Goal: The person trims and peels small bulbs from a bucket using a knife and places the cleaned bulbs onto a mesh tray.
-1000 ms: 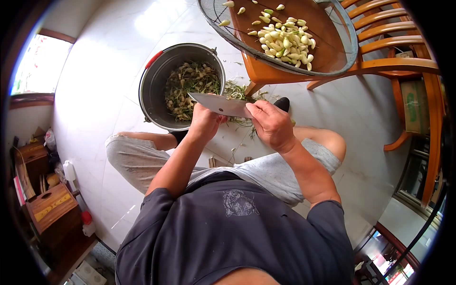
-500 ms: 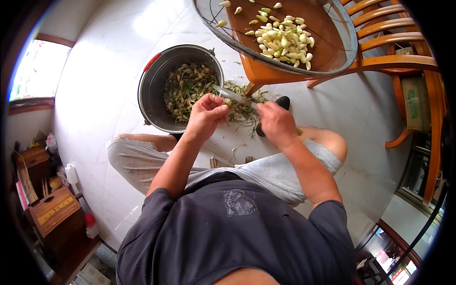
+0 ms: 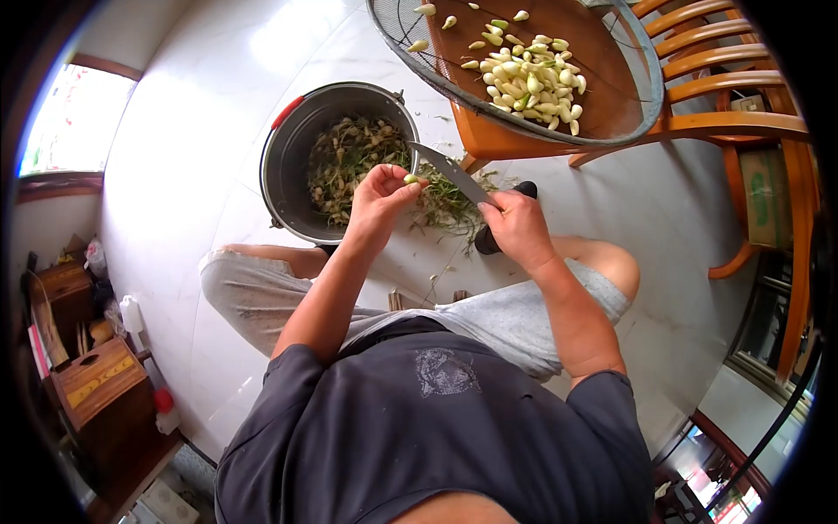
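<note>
Between the thumb and fingers of my left hand (image 3: 381,203) is a small pale-green bulb (image 3: 411,179), pinched at its sides. My right hand (image 3: 517,225) is wrapped round the handle of a knife (image 3: 454,173), whose broad blade points up and left, its tip near the bucket's rim and apart from the bulb. Left of and beyond my hands stands a grey bucket (image 3: 278,179) with a red grip on its handle, holding a heap of unpeeled bulbs with stems (image 3: 349,162). Green and dry trimmings (image 3: 449,205) lie on the floor beneath the knife.
A round mesh sieve (image 3: 642,105) rests on a wooden chair (image 3: 489,131) at the upper right, with many peeled white bulbs (image 3: 537,83) in it. Wooden boxes (image 3: 100,384) stand at the left. A carton (image 3: 764,196) sits at the right.
My right hand has drawn the knife slightly toward me and turned it, so the blade shows clearly. The bulb in my left hand now looks greener and smoother. The view has shifted slightly.
</note>
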{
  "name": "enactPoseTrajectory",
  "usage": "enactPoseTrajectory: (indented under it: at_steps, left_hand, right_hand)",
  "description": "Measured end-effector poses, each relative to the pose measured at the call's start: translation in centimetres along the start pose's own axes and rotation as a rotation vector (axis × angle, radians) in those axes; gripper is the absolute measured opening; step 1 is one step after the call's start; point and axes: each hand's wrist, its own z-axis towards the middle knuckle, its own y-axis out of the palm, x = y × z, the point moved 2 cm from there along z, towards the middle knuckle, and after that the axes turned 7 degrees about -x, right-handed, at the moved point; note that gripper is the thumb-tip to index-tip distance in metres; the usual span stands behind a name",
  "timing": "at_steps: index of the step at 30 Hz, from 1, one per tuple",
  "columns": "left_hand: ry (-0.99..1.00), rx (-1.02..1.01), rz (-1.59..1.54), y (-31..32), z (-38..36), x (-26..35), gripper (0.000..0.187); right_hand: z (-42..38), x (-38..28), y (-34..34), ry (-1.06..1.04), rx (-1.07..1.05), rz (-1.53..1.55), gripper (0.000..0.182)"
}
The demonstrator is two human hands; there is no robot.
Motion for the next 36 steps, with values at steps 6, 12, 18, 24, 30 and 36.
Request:
enactPoseTrajectory:
  at_steps: [6, 12, 18, 24, 30, 36]
  left_hand:
    - [-0.006, 0.08, -0.039, -1.1, 0.6, -0.3, 0.028]
    - [-0.091, 0.207, -0.293, -1.5, 0.5, -1.7, 0.018]
    - [-0.072, 0.206, -0.295, -0.3, 0.6, -2.7, 0.016]
    - [-0.075, 0.216, -0.304, 0.8, 0.5, -2.6, 0.016]
    - [-0.075, 0.21, -0.307, 1.0, 0.5, -2.5, 0.014]
    - [0.051, 0.091, -0.259, 0.9, 0.1, 0.8, 0.013]
  right_hand:
    - [-0.2, -0.7, -0.5, 0.04, -0.011, 0.069, 0.015]
    - [-0.5, -1.8, -0.5, -0.075, 0.039, 0.158, 0.016]
    - [-0.9, -1.4, 0.8, -0.148, 0.049, 0.051, 0.016]
    - [-1.0, -1.2, 1.1, -0.142, 0.033, -0.052, 0.017]
    - [-1.1, -1.1, 1.2, -0.147, 0.025, -0.105, 0.014]
    - [-0.8, 3.3, 1.7, 0.14, -0.189, -0.293, 0.014]
